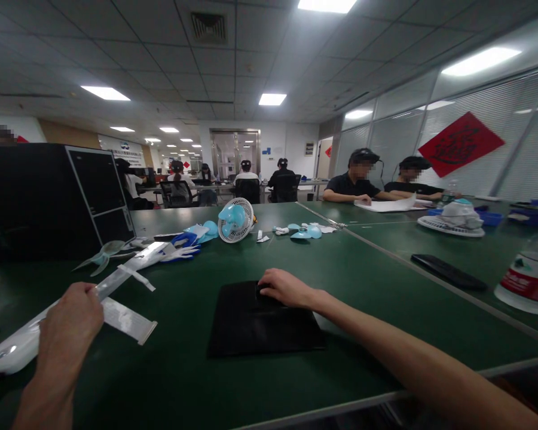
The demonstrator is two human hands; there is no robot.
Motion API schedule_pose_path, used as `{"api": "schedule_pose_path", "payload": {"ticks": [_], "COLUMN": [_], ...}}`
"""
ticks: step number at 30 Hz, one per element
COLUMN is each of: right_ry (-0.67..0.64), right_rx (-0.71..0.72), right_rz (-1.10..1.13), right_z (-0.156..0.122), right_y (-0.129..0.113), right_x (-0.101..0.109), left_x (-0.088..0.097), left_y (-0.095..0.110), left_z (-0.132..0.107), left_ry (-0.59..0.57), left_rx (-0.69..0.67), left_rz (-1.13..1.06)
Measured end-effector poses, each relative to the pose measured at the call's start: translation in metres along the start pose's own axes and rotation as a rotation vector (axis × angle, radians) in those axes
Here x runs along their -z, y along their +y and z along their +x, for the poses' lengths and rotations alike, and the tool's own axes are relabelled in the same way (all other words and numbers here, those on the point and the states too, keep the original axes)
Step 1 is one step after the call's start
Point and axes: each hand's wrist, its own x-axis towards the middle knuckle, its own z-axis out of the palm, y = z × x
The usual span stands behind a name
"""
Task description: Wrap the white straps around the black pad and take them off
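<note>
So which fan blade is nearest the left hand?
The pale, greyish blade by the black box; the brighter blue blades are all farther from the left hand.

- white shaft: smooth, glossy plastic;
- black slab: smooth, mostly matt, faint sheen;
- green tabletop: smooth, softly reflective;
- gloves: matt cloth;
- fan blades: smooth blue plastic;
- bottle: clear, glossy plastic

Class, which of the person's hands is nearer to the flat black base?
Right. The right hand is at the far edge of the flat black base; the left hand is off to its left, gripping a white pole.
</note>
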Motion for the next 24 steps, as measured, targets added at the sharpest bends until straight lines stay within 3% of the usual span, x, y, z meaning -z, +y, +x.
{"api": "schedule_pose_path", "payload": {"ticks": [6,15,24], "right_ry": [0.063,0.087,0.110], "right_rx": [-0.017,-0.034,-0.032], "right_rz": [0.019,0.039,0.044], "right_z": [0.008,0.008,0.016], "right_y": [-0.002,-0.003,0.000], "right_x": [-0.014,-0.018,-0.025], "left_x": [0.000,0.001,-0.002], "left_y": [0.000,0.004,0.007], "left_z": [0.001,-0.002,0.000], "left_ry": [0.007,0.014,0.013], "left_rx": [0.007,-0.008,0.063], "left_rz": [-0.013,-0.026,-0.011]}}
